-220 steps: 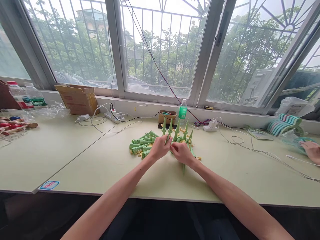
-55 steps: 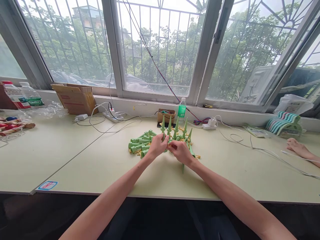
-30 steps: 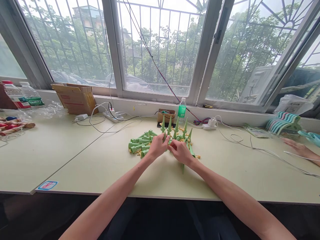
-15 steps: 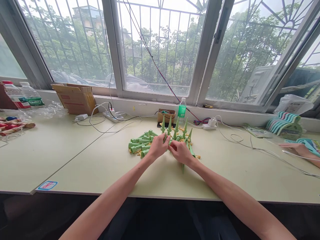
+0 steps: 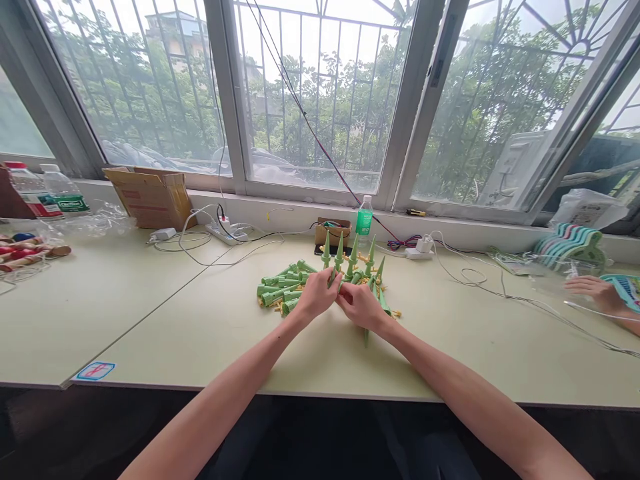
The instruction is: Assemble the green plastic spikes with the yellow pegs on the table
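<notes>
My left hand [image 5: 319,295] is closed around a green plastic watering spike [image 5: 333,275], only partly visible between the fingers. My right hand [image 5: 361,305] meets it, fingers pinched at the same green piece; the exact grip is hidden. A green spike tip [image 5: 367,339] shows below my right hand, pointing toward me. Several green spikes [image 5: 353,252] stand upright just behind my hands, with small yellow valves [image 5: 369,265] on them. To the left lies a heap of green hollow tubes [image 5: 273,295] with yellow parts among them. More spikes [image 5: 383,300] lie beside my right hand.
Behind the spikes stand a small cardboard box [image 5: 334,231] and a green-labelled bottle [image 5: 365,217]. Cables and a power strip [image 5: 225,231] run along the back near a large carton [image 5: 150,199]. At right, another person's hand [image 5: 595,292] is by teal plastic items [image 5: 570,248].
My hands stay almost in place, with the fingers shifting slightly on the green piece. At the far right, the other person's hand and a teal packaged item have moved a little.
</notes>
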Motion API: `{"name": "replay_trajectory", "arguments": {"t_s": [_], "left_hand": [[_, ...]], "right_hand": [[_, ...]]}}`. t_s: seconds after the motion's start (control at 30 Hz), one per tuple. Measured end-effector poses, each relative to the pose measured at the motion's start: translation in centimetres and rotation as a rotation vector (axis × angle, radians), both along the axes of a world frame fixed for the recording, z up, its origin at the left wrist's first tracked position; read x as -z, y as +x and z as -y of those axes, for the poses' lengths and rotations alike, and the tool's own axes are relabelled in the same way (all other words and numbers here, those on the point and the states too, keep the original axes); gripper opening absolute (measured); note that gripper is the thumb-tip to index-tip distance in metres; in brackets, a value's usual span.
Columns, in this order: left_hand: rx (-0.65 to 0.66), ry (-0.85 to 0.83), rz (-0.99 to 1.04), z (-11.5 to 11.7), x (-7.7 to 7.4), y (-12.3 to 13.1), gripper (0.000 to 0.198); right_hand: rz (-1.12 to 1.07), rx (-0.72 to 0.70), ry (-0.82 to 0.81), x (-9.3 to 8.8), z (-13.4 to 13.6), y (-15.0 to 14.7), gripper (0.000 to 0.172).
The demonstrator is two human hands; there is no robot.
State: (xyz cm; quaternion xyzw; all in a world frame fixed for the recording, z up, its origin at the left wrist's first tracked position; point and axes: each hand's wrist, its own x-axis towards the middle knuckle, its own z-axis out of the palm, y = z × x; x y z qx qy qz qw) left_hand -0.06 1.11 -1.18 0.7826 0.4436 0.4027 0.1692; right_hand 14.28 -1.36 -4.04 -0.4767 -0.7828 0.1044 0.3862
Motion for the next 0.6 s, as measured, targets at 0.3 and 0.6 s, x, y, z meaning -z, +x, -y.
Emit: {"name": "replay_trajectory", "arguments": {"t_s": [0.3, 0.6], "left_hand": [[-0.012, 0.046, -0.091, -0.21, 0.43, 0.00, 0.028], [0.016, 0.049, -0.127, -0.16, 0.43, -0.09, 0.029]], "right_hand": [[0.053, -0.075, -0.037, 0.21, -0.08, 0.00, 0.022], [0.071, -0.096, -0.061, 0.25, 0.04, -0.14, 0.022]]}}
